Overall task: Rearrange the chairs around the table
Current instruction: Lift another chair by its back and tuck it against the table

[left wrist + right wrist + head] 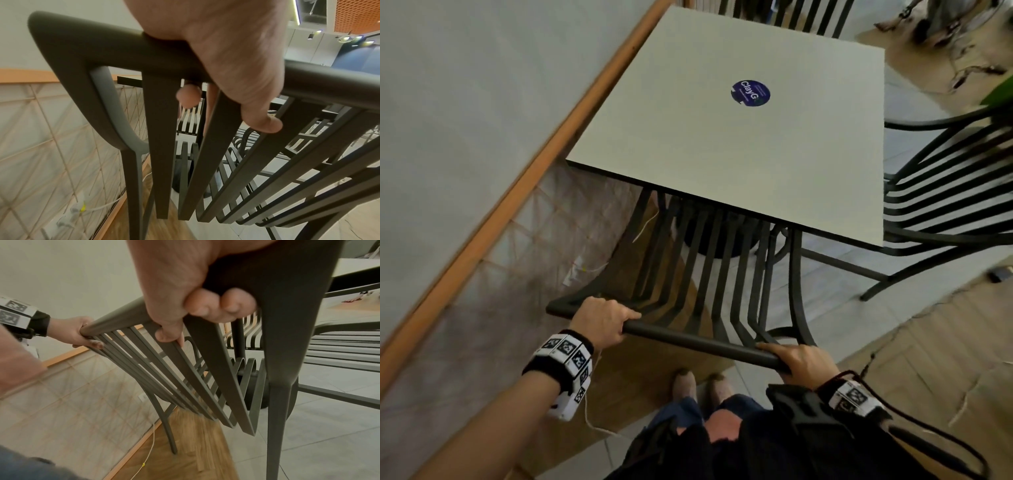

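A dark slatted chair (698, 339) stands in front of me, its seat tucked under the near edge of the square grey table (688, 144). My left hand (602, 320) grips the left part of the chair's top rail (92, 53), fingers curled under it. My right hand (799, 359) grips the rail's right end, fingers wrapped round it (218, 305). In the right wrist view the left hand (82, 332) shows at the far end of the rail. A second dark chair (941, 192) stands at the table's right side, and a third (804, 17) at the far side.
A wall with an orange wooden rail (517, 178) runs close along the left. A round blue sticker (751, 93) lies on the table top. The table's dark round base (709, 240) stands on the floor under it. A white cable (152, 443) trails on the wooden floor strip.
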A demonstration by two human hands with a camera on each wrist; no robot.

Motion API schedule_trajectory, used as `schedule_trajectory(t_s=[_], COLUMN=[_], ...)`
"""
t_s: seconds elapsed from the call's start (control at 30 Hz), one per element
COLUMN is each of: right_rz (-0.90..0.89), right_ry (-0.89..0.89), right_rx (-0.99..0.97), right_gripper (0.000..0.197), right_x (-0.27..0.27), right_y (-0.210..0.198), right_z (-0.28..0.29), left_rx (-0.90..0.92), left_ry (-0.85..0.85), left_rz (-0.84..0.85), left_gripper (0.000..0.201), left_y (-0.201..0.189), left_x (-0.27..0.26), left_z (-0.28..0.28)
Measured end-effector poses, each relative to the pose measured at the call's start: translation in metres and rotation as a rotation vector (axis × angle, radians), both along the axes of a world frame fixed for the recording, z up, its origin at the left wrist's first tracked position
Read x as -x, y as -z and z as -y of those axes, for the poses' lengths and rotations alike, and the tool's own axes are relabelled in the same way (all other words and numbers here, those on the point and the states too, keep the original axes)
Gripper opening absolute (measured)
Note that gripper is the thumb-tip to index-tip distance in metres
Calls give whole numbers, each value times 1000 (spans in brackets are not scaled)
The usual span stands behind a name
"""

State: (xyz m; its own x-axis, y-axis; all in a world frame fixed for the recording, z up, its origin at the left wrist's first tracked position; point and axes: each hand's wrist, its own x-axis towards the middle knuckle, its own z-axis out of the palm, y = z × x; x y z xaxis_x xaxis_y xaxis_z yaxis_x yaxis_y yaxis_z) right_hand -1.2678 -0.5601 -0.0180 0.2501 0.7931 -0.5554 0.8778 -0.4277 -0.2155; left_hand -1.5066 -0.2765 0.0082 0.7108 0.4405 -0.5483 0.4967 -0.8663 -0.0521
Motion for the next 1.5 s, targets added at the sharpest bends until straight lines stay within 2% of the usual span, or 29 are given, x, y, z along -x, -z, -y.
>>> schedule_trajectory(t_s=[0.23,0.47,0.53,0.57,0.63,0.7,0.77,0.87,0.9,0.97,1.0,1.03,1.07,1.13,1.2,1.23,1.3,1.33,1.4,1.47,1.5], right_rz=[36,22,-55,-121,-252,-321,-301,-236,-208,-199,-225,-280,-356,-546,-714,-772,-826,-796,-699,-743,-739], right_ry=[63,48,25,10,-16,26,73,68,66,53,113,212,332,625,844,907,922,900,848,822,787], right_rx=[-93,-128,-58,-7,80,59,56,139,173,274,302,314,307,304,296,300,276,250,193,202,217], right_gripper=[41,35,40,49,65,70,75,68,72,105,119,121,119,127,119,113,108,103,77,38,29], right_x=[-14,-26,-30,-34,-49,-71,-101,-149,-166,-195,-200,-210,-220,-241,-254,-254,-254,-253,-249,-242,-239], right_y=[-4,-6,-6,-8,-13,-21,-21,-3,7,35,49,67,85,121,144,144,147,151,160,162,162], right_z=[-31,-49,-49,-50,-54,-58,-63,-76,-82,-93,-95,-99,-101,-101,-102,-103,-107,-109,-111,-114,-116], left_rx=[1,15,22,27,62,101,95,64,63,65,88,100,99,81,126,180,243,247,226,226,232], left_ry=[26,84,52,15,-94,-206,-296,-454,-508,-681,-779,-899,-1042,-1286,-1502,-1603,-1771,-1829,-1875,-1859,-1863], left_rz=[55,93,117,135,222,342,387,414,431,476,503,518,523,560,650,685,726,747,808,853,855], left_gripper=[39,39,39,38,31,23,27,38,39,39,41,47,58,87,105,108,108,108,107,105,102], left_y=[-2,-1,2,2,3,3,1,-1,-2,2,1,2,5,10,11,11,14,15,15,8,4], left_x=[-24,-41,-40,-39,-37,-33,-28,-24,-26,-40,-45,-51,-61,-82,-106,-118,-138,-148,-172,-195,-204], left_z=[-37,-60,-59,-58,-51,-40,-28,-11,-4,11,13,18,24,37,57,68,90,103,132,152,158])
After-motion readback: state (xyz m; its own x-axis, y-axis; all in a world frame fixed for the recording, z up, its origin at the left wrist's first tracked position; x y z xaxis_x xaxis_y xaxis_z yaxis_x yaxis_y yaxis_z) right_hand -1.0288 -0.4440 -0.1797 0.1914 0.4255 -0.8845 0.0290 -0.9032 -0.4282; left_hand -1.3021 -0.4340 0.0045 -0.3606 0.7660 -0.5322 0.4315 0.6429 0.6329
